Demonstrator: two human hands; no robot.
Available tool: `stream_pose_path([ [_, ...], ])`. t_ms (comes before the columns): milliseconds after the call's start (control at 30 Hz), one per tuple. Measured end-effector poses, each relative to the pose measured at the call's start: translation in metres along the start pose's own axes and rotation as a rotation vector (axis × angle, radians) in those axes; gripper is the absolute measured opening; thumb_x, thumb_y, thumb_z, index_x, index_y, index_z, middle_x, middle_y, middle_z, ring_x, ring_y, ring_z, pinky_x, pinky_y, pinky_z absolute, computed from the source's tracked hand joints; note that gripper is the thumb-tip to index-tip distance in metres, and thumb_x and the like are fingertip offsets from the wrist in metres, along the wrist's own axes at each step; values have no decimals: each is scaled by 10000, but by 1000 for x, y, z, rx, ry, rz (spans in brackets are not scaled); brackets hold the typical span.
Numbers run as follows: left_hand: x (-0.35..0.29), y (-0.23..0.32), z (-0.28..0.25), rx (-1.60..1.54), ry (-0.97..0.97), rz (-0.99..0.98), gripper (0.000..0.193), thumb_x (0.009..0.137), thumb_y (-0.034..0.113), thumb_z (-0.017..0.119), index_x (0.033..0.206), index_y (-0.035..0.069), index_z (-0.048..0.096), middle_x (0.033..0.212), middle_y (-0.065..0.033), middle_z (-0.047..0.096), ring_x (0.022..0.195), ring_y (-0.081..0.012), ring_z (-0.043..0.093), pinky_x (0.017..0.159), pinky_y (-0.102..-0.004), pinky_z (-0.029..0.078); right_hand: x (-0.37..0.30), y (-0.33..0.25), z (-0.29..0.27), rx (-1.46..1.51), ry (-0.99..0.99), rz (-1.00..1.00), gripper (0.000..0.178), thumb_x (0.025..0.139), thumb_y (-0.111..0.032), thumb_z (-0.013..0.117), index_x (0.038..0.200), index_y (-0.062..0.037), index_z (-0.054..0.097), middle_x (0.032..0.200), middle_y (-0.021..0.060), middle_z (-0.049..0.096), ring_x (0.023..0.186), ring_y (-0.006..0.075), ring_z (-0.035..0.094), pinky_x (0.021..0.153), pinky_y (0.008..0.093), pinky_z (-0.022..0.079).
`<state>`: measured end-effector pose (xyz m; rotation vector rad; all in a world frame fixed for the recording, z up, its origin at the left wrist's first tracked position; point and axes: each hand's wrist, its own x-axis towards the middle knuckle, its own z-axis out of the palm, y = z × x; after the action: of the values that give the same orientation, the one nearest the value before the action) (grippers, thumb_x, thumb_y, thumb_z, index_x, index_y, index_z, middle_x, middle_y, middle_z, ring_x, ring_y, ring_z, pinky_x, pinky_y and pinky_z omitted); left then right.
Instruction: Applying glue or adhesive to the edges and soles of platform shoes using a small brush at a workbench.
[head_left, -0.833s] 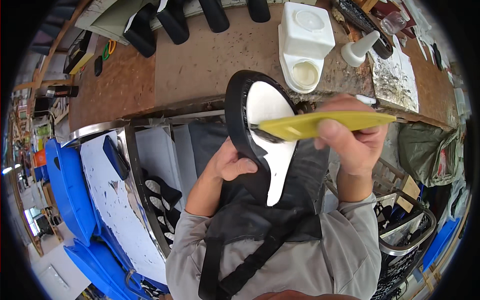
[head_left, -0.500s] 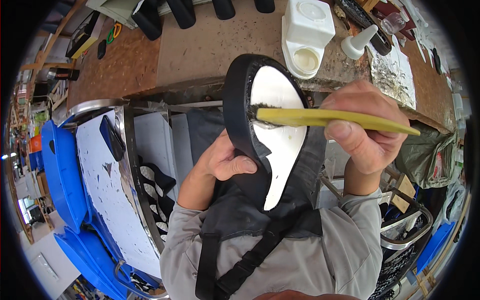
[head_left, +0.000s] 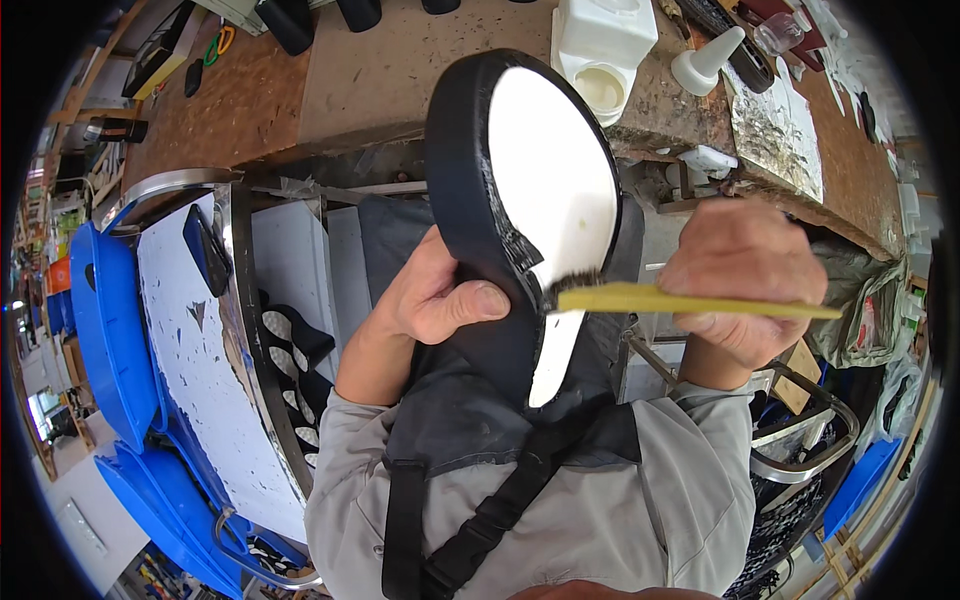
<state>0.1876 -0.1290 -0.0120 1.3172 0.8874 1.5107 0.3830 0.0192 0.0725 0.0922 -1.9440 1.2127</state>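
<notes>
My left hand [head_left: 442, 302] grips a platform shoe sole [head_left: 552, 165] by its black side, thumb lying on the black covering. The sole stands tilted over my lap, with its white inner face toward me and a rough black edge around it. In my right hand [head_left: 745, 270] is a brush [head_left: 630, 298] with a yellow handle and short dark bristles. The bristles touch the narrow part of the white face, low on the sole. My right fingers are wrapped round the handle, partly blurred.
A white plastic container [head_left: 603, 50] stands on the brown workbench [head_left: 380, 105], near a white nozzle cap [head_left: 708, 62] and a stained sheet [head_left: 775, 140]. Black heel-like pieces [head_left: 285, 25] line the far edge. Left are a white-topped stand [head_left: 215, 370] and blue bins [head_left: 112, 320]; right, a metal-framed rack [head_left: 815, 440].
The brush has moved down from the broad part of the white face to the narrow part. The sole sits slightly higher and more upright in view.
</notes>
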Motion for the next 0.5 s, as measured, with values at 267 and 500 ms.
stream_pose_path([
  [267, 1, -1, 21, 4, 230, 138, 389, 872, 229, 606, 1099, -79, 533, 1016, -120, 609, 928, -186, 561, 849, -303, 426, 3, -5, 12, -145, 428, 191, 163, 715, -72, 690, 823, 50, 680, 693, 144, 654, 548, 201, 613, 478, 283, 492],
  [500, 3, -3, 25, 144, 477, 288, 320, 882, 252, 586, 973, -54, 560, 873, -75, 602, 782, -150, 534, 739, -274, 429, -25, -16, 27, -267, 474, 45, 154, 698, -65, 685, 771, 70, 666, 617, 151, 625, 431, 198, 541, 396, 281, 434],
])
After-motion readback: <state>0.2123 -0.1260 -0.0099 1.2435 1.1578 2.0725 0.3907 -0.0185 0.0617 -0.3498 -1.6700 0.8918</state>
